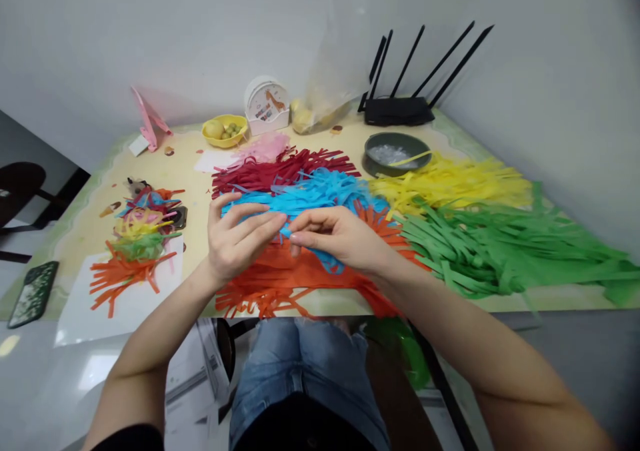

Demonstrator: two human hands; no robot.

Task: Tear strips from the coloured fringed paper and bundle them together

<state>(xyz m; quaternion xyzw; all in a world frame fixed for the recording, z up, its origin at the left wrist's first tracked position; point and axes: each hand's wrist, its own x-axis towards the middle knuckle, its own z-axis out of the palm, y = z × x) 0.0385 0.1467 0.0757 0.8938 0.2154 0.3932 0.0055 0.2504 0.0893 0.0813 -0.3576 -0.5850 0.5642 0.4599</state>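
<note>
My left hand (239,236) and my right hand (336,236) meet over the table's front middle, fingertips pinched together on a thin blue paper strip (287,232). Under them lie a heap of blue strips (320,191) and a heap of orange strips (280,281). A dark red heap (273,170) lies behind the blue one. Yellow strips (450,183) and green strips (500,248) spread to the right.
Small coloured strip bundles (137,238) sit at the left on white paper (75,314), beside a phone (33,292). At the back stand a black router (397,110), a grey bowl (395,151), a yellow bowl (224,131), a white box (267,104), a pink stand (147,126).
</note>
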